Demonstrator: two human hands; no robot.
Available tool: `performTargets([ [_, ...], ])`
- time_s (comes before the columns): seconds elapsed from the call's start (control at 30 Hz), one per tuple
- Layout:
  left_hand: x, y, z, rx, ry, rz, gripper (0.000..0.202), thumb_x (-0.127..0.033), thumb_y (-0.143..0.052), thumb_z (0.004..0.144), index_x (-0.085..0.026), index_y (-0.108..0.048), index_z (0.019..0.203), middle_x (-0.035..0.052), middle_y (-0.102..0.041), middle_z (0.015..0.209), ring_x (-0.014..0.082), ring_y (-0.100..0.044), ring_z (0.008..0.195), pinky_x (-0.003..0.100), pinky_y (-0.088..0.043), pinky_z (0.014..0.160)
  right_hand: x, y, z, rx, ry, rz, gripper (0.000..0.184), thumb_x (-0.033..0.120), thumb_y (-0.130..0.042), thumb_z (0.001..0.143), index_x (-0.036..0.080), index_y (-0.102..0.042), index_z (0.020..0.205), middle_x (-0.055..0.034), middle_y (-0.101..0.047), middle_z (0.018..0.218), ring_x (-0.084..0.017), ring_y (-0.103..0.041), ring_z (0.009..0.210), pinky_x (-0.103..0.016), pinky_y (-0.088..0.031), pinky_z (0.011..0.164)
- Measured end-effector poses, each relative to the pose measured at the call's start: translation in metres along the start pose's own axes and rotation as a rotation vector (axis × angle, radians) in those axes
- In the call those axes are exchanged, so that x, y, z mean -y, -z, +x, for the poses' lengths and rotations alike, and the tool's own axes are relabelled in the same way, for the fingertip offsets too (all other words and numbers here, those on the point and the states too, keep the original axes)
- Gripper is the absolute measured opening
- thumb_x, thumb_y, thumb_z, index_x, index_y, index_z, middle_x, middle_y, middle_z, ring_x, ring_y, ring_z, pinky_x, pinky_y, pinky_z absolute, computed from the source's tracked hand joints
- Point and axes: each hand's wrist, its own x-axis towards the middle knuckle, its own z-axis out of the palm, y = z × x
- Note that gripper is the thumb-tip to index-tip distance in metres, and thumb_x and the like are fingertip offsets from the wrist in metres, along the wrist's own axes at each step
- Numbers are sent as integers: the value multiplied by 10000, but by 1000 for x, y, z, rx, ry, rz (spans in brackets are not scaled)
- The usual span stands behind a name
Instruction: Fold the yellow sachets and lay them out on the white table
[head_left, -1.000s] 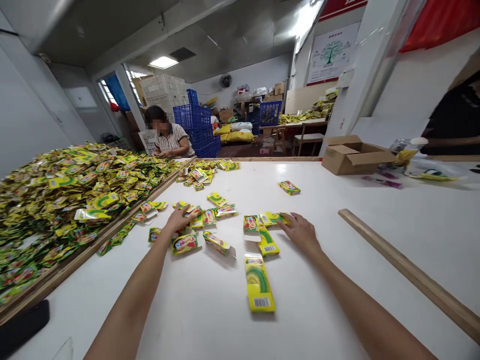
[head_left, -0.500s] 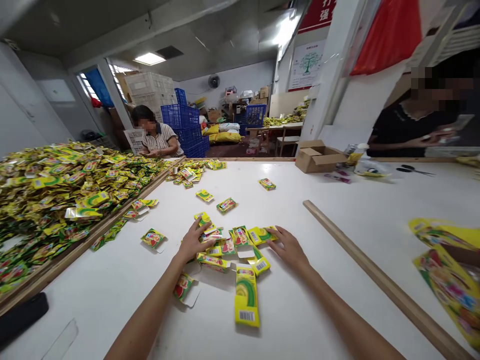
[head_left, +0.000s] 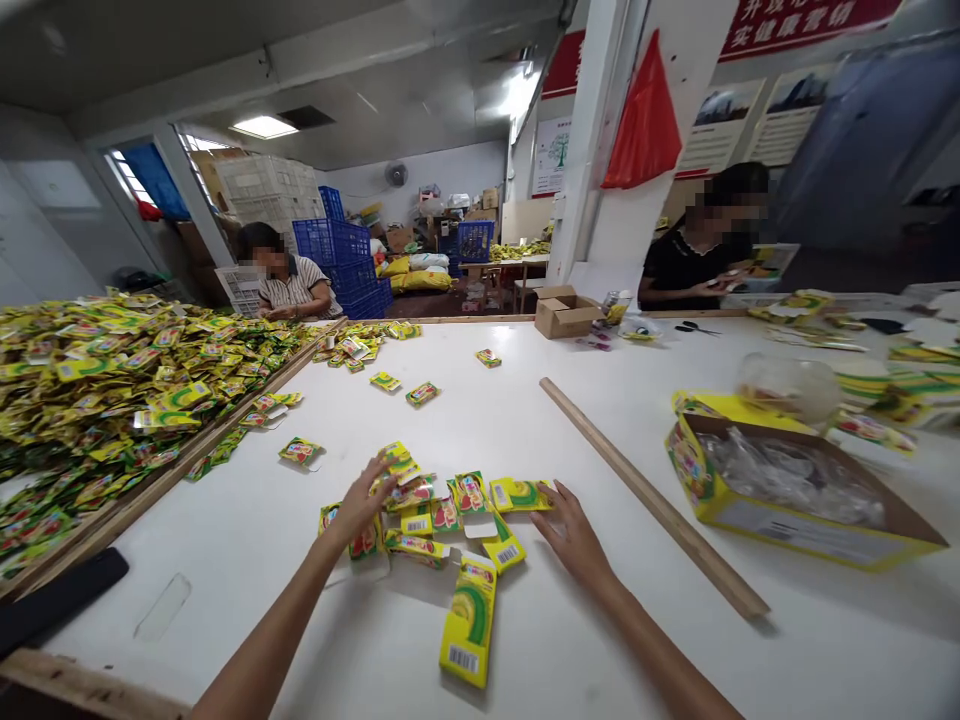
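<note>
from my remote feed i see the white surface [head_left: 637, 640], a heap of packets [head_left: 135, 370] at left. left hand [head_left: 364, 503] and right hand [head_left: 574, 530], fingers loosely splayed, gripping nothing, touch opposite sides of yellow-green boxes [head_left: 472, 493] clustered mostly between them.

Left hand [head_left: 366, 502] partly hides box [head_left: 367, 541]; left edge cuts pile [head_left: 150, 370]

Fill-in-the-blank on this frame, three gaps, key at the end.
1. The table under the small boxes and the left hand is colored ____.
2. The strip between the right hand and the big open yellow box is made of ____.
3. The heap of packets lies on the camera wearer's ____ side.

Missing words: white; wood; left.
</note>
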Motion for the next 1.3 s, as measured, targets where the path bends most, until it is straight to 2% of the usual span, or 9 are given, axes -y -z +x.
performTargets([
  [0.1, -51, -6, -40, -165, 26, -32, 370, -495, -474, 882, -211, -657, 1031, 82, -690, 1001, 252, -631, 944, 391, -488, 852, 7, 14, -33, -16, -68, 45, 516, 507, -416, 896, 227, -481, 1324, -104, -360, 1422, -250, -355, 1321, -420, -372, 1062],
  [0.17, -80, -30, -75, -9, 14, -73, 331, -467, -500, 870, -209, -649, 1012, 74, -690, 914, 228, -635, 792, 349, -503, 741, 14, 21, -51, -14, -120, 111, 515, 516, -444, 874, 238, -495, 1304, -93, -384, 1406, -250, -359, 1319, -416, -356, 1076],
  [0.3, -99, -93, -130, 128, 55, 83, 624, -366, -713, 675, -160, -549, 1241, 165, -596, 1204, 350, -533, 1086, 452, -412, 937, 30, 26, -83, -50, -206, 222, 540, 534, -492, 810, 203, -551, 1232, -117, -443, 1353, -282, -382, 1301, -453, -342, 1082],
  [0.4, -94, -116, -143, 106, 137, 56, 687, -239, -695, 634, -135, -480, 1279, 189, -540, 1262, 363, -469, 1164, 459, -345, 1007, 45, 27, -112, -106, -215, 267, 453, 505, -520, 802, 208, -613, 1132, -115, -513, 1278, -296, -444, 1249, -462, -364, 1063],
  [0.67, -101, -121, -170, 404, 300, -1105, 488, -444, -687, 760, -244, -433, 1125, 79, -632, 1036, 208, -632, 865, 309, -457, 766, 96, 27, -162, -9, -228, 806, 421, 441, -620, 849, 226, -539, 1202, -116, -617, 1176, -274, -613, 1051, -405, -505, 911],
  [0.77, -108, -128, -180, 453, 372, -1311, 492, -461, -705, 760, -254, -465, 1136, 53, -667, 978, 187, -640, 814, 274, -440, 716, 109, 28, -161, 77, -236, 978, 511, 439, -644, 843, 239, -437, 1266, -111, -657, 1087, -277, -644, 983, -424, -517, 869],
  [0.9, -111, -132, -182, 431, 413, -1360, 445, -457, -686, 785, -247, -508, 1136, 36, -688, 915, 175, -639, 772, 260, -430, 695, 114, 32, -162, 67, -252, 955, 518, 422, -637, 847, 248, -382, 1264, -81, -674, 1011, -260, -651, 937, -389, -517, 831],
  [1.07, -109, -132, -181, 384, 278, -1220, 396, -460, -667, 800, -202, -555, 1079, 83, -675, 1004, 221, -625, 916, 307, -444, 799, 112, 32, -164, -26, -243, 811, 447, 395, -634, 849, 230, -424, 1207, -53, -670, 923, -224, -650, 843, -328, -512, 783],
  [1.3, -114, -133, -189, 344, 183, -1103, 670, -407, -619, 854, -297, -197, 1362, 82, -633, 1055, 211, -632, 898, 336, -455, 817, 115, 35, -164, -9, -240, 784, 440, 420, -652, 837, 217, -486, 1191, -69, -667, 969, -223, -648, 822, -323, -524, 755],
])
